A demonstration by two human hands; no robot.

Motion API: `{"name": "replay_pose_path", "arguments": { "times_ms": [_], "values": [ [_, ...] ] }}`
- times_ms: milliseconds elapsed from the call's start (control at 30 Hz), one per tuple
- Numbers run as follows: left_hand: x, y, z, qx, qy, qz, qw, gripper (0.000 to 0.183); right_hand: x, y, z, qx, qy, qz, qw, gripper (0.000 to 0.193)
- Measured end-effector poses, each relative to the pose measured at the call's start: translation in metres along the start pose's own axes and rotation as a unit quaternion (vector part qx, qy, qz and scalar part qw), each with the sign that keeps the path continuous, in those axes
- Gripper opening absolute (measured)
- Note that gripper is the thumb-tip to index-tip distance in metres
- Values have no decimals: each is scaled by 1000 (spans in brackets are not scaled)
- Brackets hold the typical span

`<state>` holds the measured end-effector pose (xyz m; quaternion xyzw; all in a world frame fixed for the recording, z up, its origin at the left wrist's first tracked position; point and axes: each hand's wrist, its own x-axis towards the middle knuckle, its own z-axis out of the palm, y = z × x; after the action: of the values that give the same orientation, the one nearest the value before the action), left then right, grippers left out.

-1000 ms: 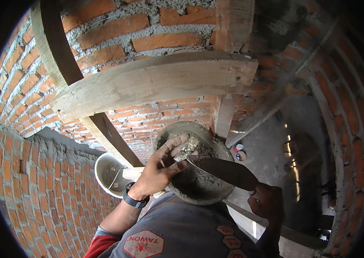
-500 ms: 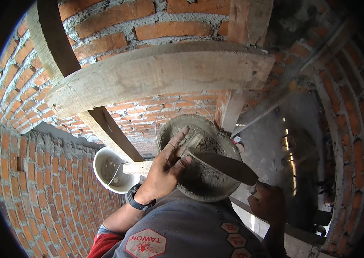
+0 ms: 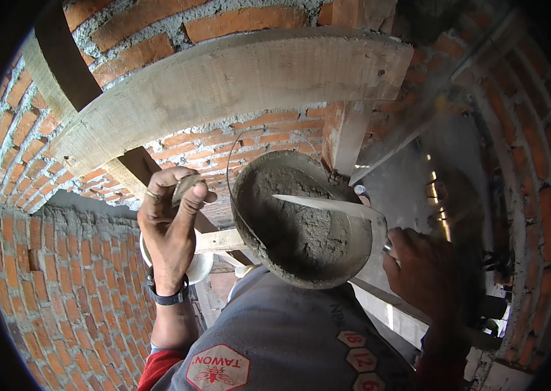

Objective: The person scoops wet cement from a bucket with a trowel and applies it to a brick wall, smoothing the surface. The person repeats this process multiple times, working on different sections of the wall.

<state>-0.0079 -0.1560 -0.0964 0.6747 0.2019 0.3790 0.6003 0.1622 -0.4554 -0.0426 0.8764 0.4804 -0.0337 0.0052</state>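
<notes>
Orange brick fills the left of the frame as a wall (image 3: 76, 280), and to its right a white bucket (image 3: 201, 266) is partly hidden behind the left hand (image 3: 170, 228). By that hand a small greyish piece (image 3: 185, 188) is pinched between thumb and fingers, left of centre; whether it is stone or hardened mortar cannot be told. The hand is raised with fingertips upward and the forearm rising from the lower edge, a dark watch (image 3: 168, 297) being worn at the wrist. Overhead, a wooden beam (image 3: 236, 81) is seen running across the upper frame.

Just right of centre, wet mortar (image 3: 288, 228) is contained in a round pail (image 3: 311, 281), near the grey shirt (image 3: 275, 326). The step in hand is judged to be the working of this mortar, with the piece held apart from it. For any further stroke, a steady pail and a controlled turn of the blade would be called for.

Over the mortar a trowel (image 3: 327, 204) is held nearly edge-on, its tip pointed left; contact with the surface cannot be confirmed. Its handle is gripped by the right hand (image 3: 422, 270), fingers curled, at the right of the frame, the forearm dropping into shadow below.
</notes>
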Motion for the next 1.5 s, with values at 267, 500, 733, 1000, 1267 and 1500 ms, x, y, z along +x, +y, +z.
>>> {"name": "replay_pose_path", "arguments": {
  "times_ms": [267, 500, 733, 1000, 1267, 1500],
  "values": [
    [-9, -17, -34, 56, 146, 12, 988, 30, 35, -47, -26, -152, -244, -162, 944, 15],
    [1, -16, -82, 118, 197, 78, 970, 21, 67, -53, -28, -217, -213, -99, 948, 20],
    [27, 17, -120, 193, 256, 211, 924, 12, 62, -37, -64, -87, -208, -164, 960, 20],
    [76, 35, -141, 478, 377, 178, 773, 41, 85, -14, -49, -58, -287, -104, 951, 29],
    [75, 2, -149, 244, 384, 124, 882, 40, 77, -9, -8, -28, -371, -101, 923, 33],
    [65, -10, -131, 92, 342, 141, 925, 41, 59, 0, 13, 55, -318, -5, 946, 35]
  ]
}}
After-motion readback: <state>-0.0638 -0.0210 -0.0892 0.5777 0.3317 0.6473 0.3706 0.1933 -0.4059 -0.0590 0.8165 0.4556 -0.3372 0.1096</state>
